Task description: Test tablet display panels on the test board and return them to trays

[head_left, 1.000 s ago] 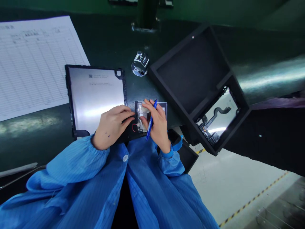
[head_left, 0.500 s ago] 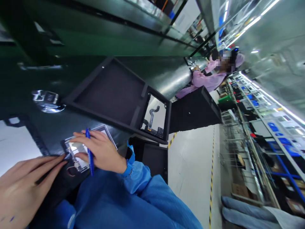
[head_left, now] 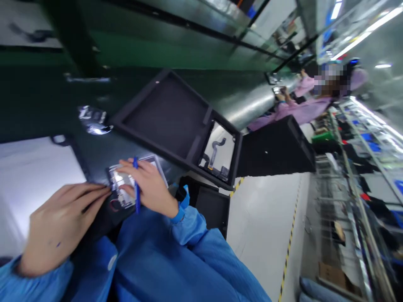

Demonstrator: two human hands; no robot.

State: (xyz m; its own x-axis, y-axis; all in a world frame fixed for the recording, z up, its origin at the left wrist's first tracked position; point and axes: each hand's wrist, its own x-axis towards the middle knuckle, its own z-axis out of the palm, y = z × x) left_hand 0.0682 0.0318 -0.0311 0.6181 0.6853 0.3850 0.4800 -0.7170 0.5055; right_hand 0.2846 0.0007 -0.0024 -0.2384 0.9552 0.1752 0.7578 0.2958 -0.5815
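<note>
My left hand [head_left: 59, 220] lies on the lower edge of a tablet back panel [head_left: 37, 180], fingers stretched out toward a small circuit board [head_left: 121, 188]. My right hand [head_left: 149, 186] rests on that board, with a blue pen [head_left: 136, 184] clamped between its fingers. Both arms wear blue sleeves. The board's middle is partly hidden under my right fingers.
A black foam tray [head_left: 170, 117] lies to the right; its small compartment holds a panel with a flex cable [head_left: 217, 153]. A shiny metal part [head_left: 92, 119] sits on the green bench. A person in purple [head_left: 302, 105] works farther along. Floor and racks are at right.
The view swung from straight down at the bench to the right along the line, then slightly back. My hands stayed on the board and the pen stayed in my right hand.
</note>
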